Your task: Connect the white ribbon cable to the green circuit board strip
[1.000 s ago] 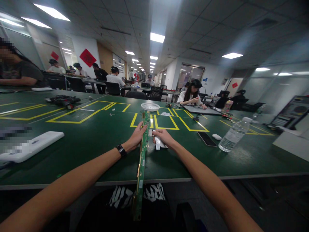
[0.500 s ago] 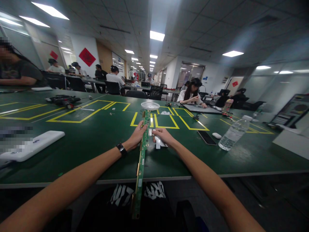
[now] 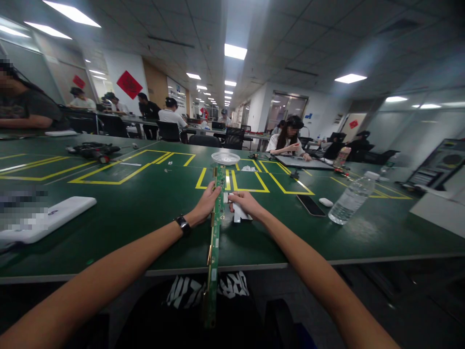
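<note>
A long, narrow green circuit board (image 3: 217,228) points away from me, its near end hanging past the table edge over my lap. My left hand (image 3: 208,202) is closed round its left edge towards the far end, thumb on the face. At the board's right edge my right hand (image 3: 244,203) pinches a white flat ribbon cable (image 3: 238,212), whose folded tail hangs below the fingers. The cable's end meets the board beside a light connector; whether it sits inside cannot be made out. Beyond the board's far end is a clear round dish (image 3: 225,158).
A phone (image 3: 311,205), a white earbud case (image 3: 326,202) and a water bottle (image 3: 354,198) are on the right. To the left lie a white power bank (image 3: 58,218) and a black device (image 3: 92,151). A co-worker (image 3: 286,140) sits across the green table (image 3: 145,257).
Both hands keep their hold on the board and the cable. The board's near end has swung slightly to the right, and the view has shifted a little.
</note>
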### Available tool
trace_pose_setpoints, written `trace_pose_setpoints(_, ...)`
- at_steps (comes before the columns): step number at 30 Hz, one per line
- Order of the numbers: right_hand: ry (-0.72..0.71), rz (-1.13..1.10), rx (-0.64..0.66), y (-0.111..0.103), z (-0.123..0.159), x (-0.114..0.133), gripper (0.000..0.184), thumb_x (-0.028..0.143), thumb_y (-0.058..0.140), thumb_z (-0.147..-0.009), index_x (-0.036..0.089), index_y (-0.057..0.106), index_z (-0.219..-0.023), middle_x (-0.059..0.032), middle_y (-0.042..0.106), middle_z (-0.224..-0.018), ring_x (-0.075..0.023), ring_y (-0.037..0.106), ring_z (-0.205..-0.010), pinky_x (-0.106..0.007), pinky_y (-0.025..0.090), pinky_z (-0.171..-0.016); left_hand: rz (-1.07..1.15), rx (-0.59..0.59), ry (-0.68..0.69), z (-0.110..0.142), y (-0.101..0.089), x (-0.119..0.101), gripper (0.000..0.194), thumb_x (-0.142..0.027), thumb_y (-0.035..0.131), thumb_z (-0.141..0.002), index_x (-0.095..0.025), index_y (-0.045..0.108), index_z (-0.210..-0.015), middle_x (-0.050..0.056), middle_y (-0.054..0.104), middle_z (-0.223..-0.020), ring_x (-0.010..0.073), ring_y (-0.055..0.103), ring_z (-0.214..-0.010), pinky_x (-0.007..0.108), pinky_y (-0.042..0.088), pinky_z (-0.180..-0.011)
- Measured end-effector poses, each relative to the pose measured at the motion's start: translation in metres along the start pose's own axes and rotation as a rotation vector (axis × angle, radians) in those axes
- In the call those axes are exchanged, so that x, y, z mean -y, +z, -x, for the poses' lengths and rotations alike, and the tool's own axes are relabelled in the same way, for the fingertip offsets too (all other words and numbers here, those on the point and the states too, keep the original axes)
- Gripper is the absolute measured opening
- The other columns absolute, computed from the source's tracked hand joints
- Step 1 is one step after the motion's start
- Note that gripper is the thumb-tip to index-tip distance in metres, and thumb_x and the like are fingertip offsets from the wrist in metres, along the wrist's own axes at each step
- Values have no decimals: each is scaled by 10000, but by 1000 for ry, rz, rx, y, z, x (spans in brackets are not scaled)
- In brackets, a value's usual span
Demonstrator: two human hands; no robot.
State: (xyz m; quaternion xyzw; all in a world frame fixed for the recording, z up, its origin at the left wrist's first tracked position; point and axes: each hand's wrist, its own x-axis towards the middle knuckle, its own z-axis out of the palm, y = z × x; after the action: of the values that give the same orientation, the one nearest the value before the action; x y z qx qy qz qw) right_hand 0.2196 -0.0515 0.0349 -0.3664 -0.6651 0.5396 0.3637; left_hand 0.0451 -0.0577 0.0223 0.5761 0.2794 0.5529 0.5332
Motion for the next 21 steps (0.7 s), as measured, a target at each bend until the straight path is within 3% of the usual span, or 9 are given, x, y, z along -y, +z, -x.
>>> trace_pose_setpoints(21,-16,3,19,-2,-2,-6,269,419,587,-814,167,547,-729,7,615,-541,-76,404,-362,-188,284,-357,42,28,10,-2,-2,3,400,-461,530,-882,-219,449,-1191,2,640,-815,114,606,-565,230,525,-521)
